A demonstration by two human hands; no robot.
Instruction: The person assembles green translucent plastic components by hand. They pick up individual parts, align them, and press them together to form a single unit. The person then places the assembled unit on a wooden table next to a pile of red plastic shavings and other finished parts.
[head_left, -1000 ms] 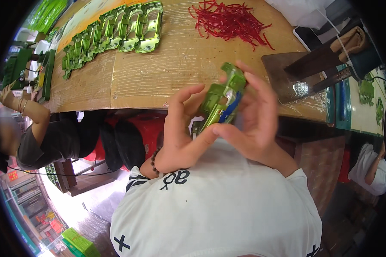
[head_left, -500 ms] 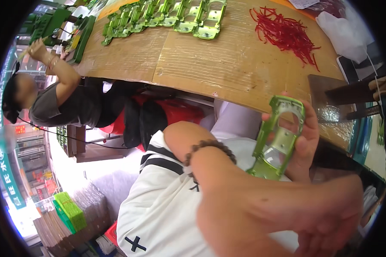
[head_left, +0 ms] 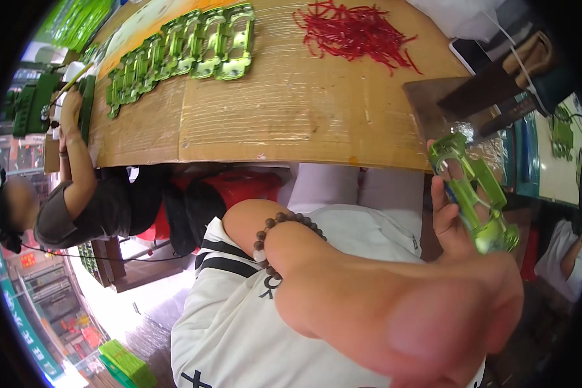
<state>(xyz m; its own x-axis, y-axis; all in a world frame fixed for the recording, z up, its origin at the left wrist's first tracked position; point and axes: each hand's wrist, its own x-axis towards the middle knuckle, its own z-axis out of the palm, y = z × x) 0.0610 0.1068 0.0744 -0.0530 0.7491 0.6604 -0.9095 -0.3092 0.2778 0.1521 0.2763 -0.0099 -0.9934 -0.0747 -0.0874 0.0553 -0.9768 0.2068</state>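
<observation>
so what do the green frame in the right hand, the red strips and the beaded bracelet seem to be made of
Green frame: probably hard plastic with a shiny metallic coat, judging by its bright highlights; coated metal is possible. Red strips: likely thin, glossy plastic, since they bend and catch light. Beaded bracelet: perhaps wood, going by its mostly dark, dull, rounded look; no grain shows.

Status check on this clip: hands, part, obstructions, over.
Right hand holds green frame, tilted. Left hand blurred in foreground, contact with frame unclear. Left hand blocks view below right hand.
</observation>
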